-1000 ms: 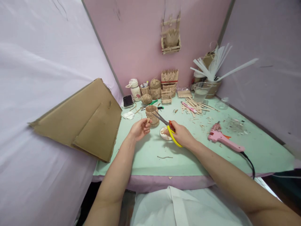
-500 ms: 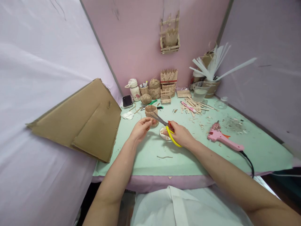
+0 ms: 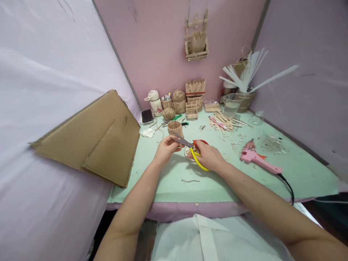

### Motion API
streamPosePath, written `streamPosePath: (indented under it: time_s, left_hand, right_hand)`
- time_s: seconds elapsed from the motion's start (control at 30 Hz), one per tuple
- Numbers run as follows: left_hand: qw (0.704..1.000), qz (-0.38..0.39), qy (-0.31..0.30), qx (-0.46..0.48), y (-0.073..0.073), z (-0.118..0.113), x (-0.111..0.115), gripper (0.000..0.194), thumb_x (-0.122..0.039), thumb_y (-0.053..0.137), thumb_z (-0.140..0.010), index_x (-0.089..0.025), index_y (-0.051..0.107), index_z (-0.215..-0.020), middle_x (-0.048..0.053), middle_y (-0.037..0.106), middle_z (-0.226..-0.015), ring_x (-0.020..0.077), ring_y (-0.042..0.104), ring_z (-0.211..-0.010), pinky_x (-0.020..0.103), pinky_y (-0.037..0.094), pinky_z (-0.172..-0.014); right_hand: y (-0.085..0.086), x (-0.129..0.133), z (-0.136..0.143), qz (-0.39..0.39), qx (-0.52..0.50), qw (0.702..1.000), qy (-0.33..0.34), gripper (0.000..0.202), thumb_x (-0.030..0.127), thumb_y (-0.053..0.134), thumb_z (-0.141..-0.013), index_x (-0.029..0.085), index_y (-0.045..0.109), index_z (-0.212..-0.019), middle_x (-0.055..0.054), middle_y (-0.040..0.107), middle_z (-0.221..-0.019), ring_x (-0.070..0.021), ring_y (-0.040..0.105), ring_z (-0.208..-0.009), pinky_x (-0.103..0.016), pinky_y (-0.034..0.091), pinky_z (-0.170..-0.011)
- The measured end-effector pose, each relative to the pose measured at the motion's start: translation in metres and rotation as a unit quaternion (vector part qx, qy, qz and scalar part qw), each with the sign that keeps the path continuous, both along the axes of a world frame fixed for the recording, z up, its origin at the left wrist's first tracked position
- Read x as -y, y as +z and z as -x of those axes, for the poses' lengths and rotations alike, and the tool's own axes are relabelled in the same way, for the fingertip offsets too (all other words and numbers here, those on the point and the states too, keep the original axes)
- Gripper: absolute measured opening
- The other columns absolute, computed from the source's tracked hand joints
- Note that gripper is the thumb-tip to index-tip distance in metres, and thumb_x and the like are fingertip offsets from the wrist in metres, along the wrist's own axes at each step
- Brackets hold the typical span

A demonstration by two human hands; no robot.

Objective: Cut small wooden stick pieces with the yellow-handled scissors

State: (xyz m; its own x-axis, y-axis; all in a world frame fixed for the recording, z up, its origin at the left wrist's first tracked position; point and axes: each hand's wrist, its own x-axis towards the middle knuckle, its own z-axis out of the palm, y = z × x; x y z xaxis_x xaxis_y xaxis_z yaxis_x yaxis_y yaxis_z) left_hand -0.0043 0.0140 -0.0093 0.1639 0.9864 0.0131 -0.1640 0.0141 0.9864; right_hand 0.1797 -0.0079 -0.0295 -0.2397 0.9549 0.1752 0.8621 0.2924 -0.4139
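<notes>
Over green tabletop (image 3: 171, 188), scissors (image 3: 187, 143); behind, pink wall (image 3: 157, 54).

A phone (image 3: 147, 116) lies beside a white bottle (image 3: 156, 104); brown cardboard (image 3: 108, 145) leans leftmost

Small tan piece (image 3: 181, 146) in the left hand (image 3: 166, 149): mostly behind fingers, too small to tell its shape. Scissors with grey metal blades, red and yellow handles (image 3: 187, 143): grip partly hidden by the right hand (image 3: 209, 156); blade tips hard to separate from the left fingertips. Round pot of tan wooden slats (image 3: 174, 127): lower front blocked by hand and blades. Round white dish (image 3: 186, 155): largely covered by right hand and handles, contents unreadable. Grey crumbs (image 3: 273, 144): too fine to identify. Both bare arms (image 3: 130, 204): cut off by frame edges.
</notes>
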Motion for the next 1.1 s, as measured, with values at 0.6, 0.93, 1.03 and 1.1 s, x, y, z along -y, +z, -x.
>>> streamPosePath:
  time_s: [0.6,0.93,1.03,1.1]
  left_hand:
    - [1.0,-0.028,0.01,-0.008,-0.0039,-0.0032,0.0008,0.025,-0.024,0.069,-0.062,-0.017,0.056,-0.082,0.001,0.068,-0.076,0.0144,0.064,-0.072,0.03,0.051,-0.069]
    - [1.0,-0.021,0.01,-0.01,-0.0027,-0.0048,0.0029,0.026,-0.028,0.07,-0.062,-0.017,0.059,-0.084,0.002,0.069,-0.077,0.0149,0.065,-0.073,0.033,0.052,-0.075]
    - [0.999,-0.03,-0.003,-0.014,-0.0014,-0.003,0.003,0.023,-0.027,0.069,-0.064,-0.017,0.061,-0.083,0.002,0.068,-0.078,0.0147,0.064,-0.074,0.032,0.052,-0.074]
    - [0.999,-0.04,-0.012,-0.023,-0.0011,-0.0006,0.0021,0.021,-0.027,0.068,-0.065,-0.016,0.061,-0.082,0.003,0.068,-0.078,0.0147,0.064,-0.075,0.032,0.051,-0.074]
  right_hand:
    - [0.0033,0.0025,0.0021,0.012,-0.001,1.0,0.002,0.039,0.056,0.046,-0.082,0.022,0.047,-0.1,-0.006,0.065,-0.093,-0.021,0.061,-0.077,-0.027,0.03,-0.054]
    - [0.003,0.0047,0.0034,0.02,0.027,0.999,0.003,0.041,0.056,0.041,-0.084,0.02,0.045,-0.103,-0.009,0.065,-0.094,-0.0227,0.061,-0.077,-0.028,0.029,-0.055]
    - [0.0026,0.005,0.0037,0.018,0.029,0.999,0.006,0.039,0.055,0.041,-0.085,0.02,0.046,-0.101,-0.009,0.066,-0.092,-0.0227,0.061,-0.076,-0.028,0.028,-0.054]
    - [0.0024,0.0046,0.0035,0.014,0.023,1.0,0.013,0.036,0.053,0.042,-0.086,0.02,0.045,-0.1,-0.008,0.066,-0.09,-0.0219,0.061,-0.075,-0.027,0.027,-0.054]
